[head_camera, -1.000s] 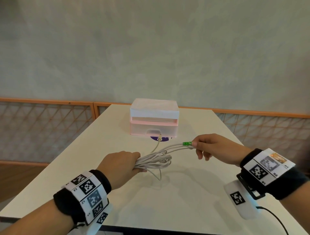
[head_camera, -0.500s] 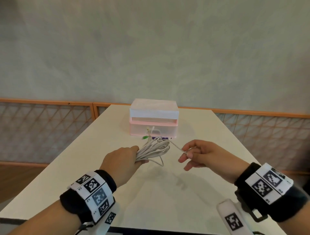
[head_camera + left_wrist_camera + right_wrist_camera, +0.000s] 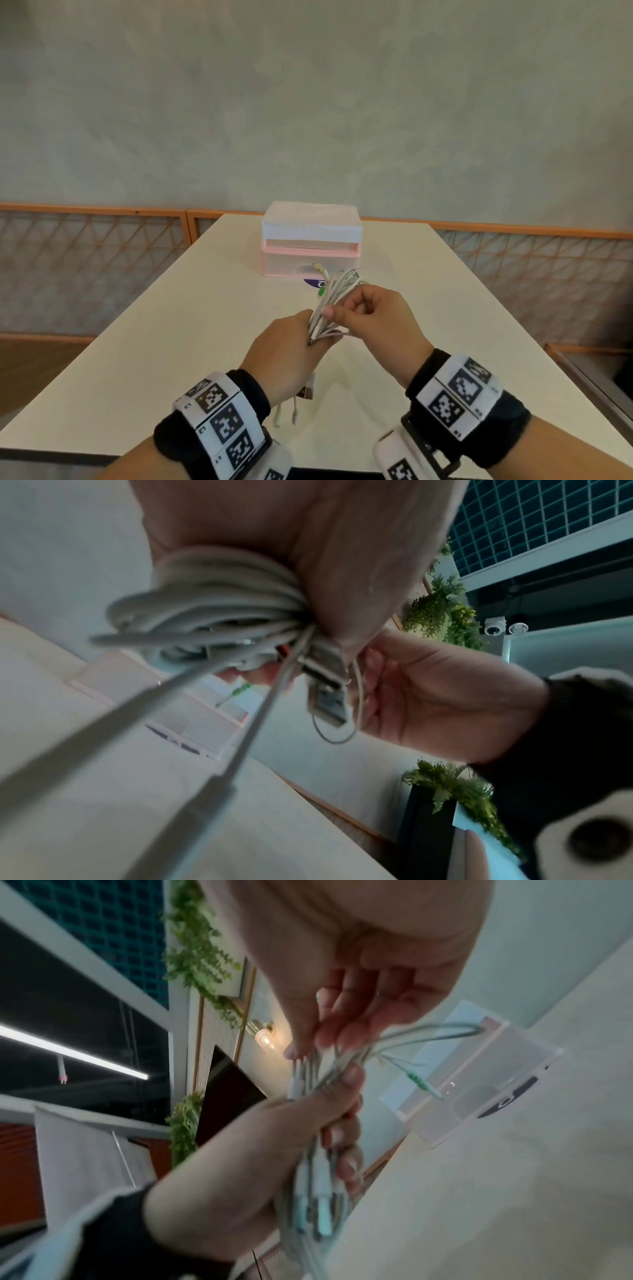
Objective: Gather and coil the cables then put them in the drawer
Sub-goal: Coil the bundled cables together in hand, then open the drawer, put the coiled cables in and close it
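Since half a second ago the right hand has come in from beside the bundle to meet it, and the loops now stand up rather than lying out flat. Left hand [image 3: 286, 349] is curled round the lower end of the cables [image 3: 334, 294], held above the counter [image 3: 171, 342], with plug ends dangling below the fist. Right hand [image 3: 375, 323] pinches the strands just above. The cables look light, limp and springy, likely to unwind, so a grip across the middle of the coil seems best. Beyond them, the drawer [image 3: 310, 264] sits well apart.
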### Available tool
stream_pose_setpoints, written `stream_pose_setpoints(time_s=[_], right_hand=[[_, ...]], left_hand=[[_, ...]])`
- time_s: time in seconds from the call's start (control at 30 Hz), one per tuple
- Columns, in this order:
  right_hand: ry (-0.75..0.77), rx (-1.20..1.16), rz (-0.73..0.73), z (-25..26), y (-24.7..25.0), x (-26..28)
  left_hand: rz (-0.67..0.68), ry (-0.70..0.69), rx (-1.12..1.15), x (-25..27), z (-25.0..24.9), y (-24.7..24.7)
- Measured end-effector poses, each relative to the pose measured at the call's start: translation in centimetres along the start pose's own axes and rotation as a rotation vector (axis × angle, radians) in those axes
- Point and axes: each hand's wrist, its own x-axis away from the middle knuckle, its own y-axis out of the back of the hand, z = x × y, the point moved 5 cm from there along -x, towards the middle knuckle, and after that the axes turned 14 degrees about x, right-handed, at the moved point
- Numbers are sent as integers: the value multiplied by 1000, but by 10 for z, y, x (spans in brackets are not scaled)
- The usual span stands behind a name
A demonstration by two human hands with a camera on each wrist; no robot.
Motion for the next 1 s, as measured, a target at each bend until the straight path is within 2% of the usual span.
stream_pose_setpoints(time_s=[0.13,0.23,0.3,0.43,0.5,0.53,0.67,0.93,1.0], right_hand=[[38,65,-229,-4,-2,6],[-56,105,-345,-11,-2,9],[-161,71,-275,-17,-6,9],[-346,-262,85,-18,-23,11],[-328,-369,301,-14,-33,11],[-292,-387,362,-11,-37,11],[-141,-385,320,-1,-34,5],[-130,-410,229,-11,-20,-2],[-119,-384,208,-13,-5,-4]], left_hand=[[-73,15,124,0,-3,-4],[-145,24,233,-2,-8,-5],[-183,21,262,-3,-11,-5],[-232,-11,250,-2,-17,-4],[-234,-34,243,-2,-21,-5],[-223,-35,240,-2,-22,-7],[-139,-72,130,-2,-31,-18],[38,-188,-101,2,-35,-9],[-59,-177,-132,3,-29,15]])
